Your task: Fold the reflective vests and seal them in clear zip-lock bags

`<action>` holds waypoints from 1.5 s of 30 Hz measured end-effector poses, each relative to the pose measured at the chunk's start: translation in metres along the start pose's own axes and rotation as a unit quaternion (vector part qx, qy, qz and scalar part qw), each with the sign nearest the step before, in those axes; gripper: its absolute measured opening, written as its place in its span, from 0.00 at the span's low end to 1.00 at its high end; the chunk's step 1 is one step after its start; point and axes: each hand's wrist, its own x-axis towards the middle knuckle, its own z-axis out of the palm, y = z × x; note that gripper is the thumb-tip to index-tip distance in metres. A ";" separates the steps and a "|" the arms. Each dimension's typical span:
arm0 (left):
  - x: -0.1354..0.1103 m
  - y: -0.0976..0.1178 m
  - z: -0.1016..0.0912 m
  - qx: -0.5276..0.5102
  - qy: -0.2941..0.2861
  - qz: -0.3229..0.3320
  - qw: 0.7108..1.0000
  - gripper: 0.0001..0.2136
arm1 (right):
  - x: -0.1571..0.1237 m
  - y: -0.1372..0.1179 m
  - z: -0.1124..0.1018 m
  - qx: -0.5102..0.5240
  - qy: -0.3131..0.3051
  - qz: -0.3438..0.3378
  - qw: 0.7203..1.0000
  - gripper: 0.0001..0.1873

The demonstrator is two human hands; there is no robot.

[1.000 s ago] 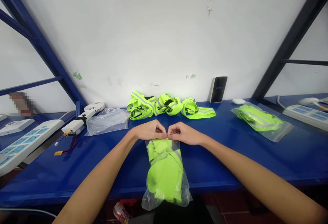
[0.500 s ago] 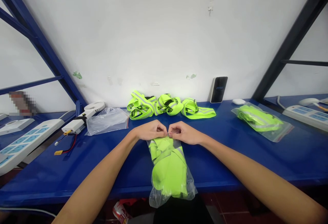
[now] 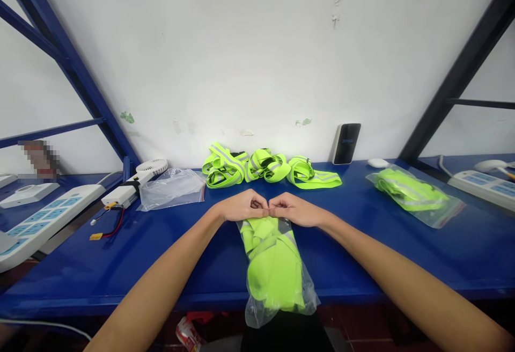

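Both hands pinch the top edge of a clear zip bag (image 3: 260,317) with a folded neon-yellow reflective strap (image 3: 276,277) inside. My left hand (image 3: 244,205) has thumb and fingers closed on the edge's left part. Right beside it, my right hand (image 3: 295,209) grips the same edge, the thumbs nearly touching. The bag hangs down over the table's front edge. The edge itself is mostly hidden by my fingers. Beyond the hands, several coiled reflective straps (image 3: 267,165) lie along the wall.
At right lies another bagged strap (image 3: 414,191), near a white case (image 3: 378,163) and an upright phone-like device (image 3: 346,144). To the left are flat clear bags (image 3: 173,190), a small fan (image 3: 152,166), a battery cable (image 3: 108,234) and a power strip (image 3: 48,220) on the blue table (image 3: 341,266).
The hands have drawn closer together along the bag's top edge, covering the short stretch that showed between them. The whole view has shifted slightly.
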 end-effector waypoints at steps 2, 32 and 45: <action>-0.001 0.000 -0.001 -0.002 0.003 -0.002 1.000 0.20 | 0.000 0.000 -0.002 0.012 -0.002 0.008 1.000 0.19; -0.003 -0.016 -0.025 0.002 0.512 0.090 0.854 0.14 | -0.024 -0.013 0.022 -0.280 0.145 -0.045 0.948 0.17; -0.077 -0.073 -0.075 0.446 0.555 -0.231 0.663 0.18 | -0.185 0.017 -0.017 -0.683 0.266 0.179 0.656 0.07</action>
